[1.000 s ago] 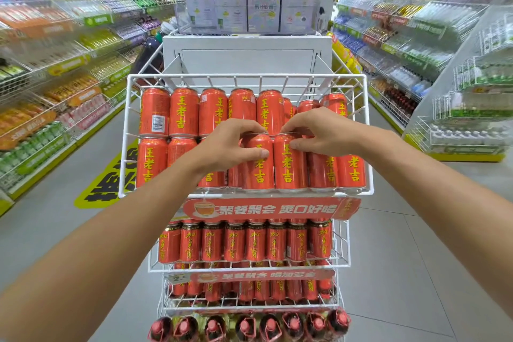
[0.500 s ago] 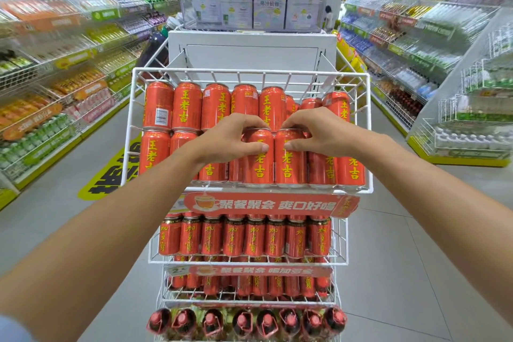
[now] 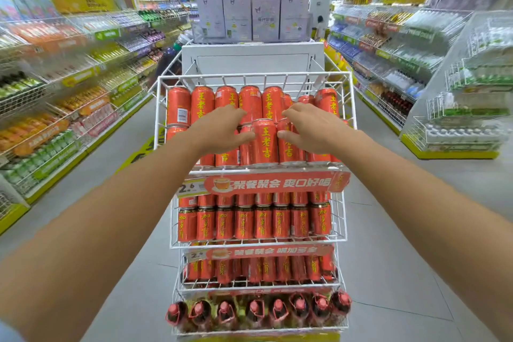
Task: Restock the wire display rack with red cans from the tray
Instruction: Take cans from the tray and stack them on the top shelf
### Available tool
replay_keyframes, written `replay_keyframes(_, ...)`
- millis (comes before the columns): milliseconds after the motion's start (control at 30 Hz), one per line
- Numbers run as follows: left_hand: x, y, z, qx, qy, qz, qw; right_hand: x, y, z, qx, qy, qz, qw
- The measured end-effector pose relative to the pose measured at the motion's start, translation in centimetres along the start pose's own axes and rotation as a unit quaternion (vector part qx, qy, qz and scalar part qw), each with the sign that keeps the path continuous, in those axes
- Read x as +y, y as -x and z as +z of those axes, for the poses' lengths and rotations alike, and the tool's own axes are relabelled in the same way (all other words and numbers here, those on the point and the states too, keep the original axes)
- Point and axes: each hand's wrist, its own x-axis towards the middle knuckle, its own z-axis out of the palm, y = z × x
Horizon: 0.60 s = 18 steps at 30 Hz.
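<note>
where the wire display rack (image 3: 255, 74) stands in the aisle, its top tier is packed with red cans (image 3: 202, 103), upright in rows up to the front edge. over the front row the left hand (image 3: 222, 130) and right hand (image 3: 311, 128) hover with fingers spread wide, holding nothing, thumbs just beside the front middle can (image 3: 265, 144).

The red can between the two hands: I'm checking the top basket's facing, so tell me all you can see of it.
The red can is tall and slim, seemingly metal, orange-red with yellow characters down its front and a pale top rim. It stands upright in the front row of the top wire basket, label facing the camera, close between like cans. The thumb of the left hand lies at its left shoulder, that of the right hand at its right; both seem to touch it.
</note>
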Motion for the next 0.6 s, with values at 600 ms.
replay_keyframes(600,1.9,21.8,3.5,-0.06,0.003,0.008,0.998,-11.9,19.1,1.7,-0.073,0.006,0.079,0.994)
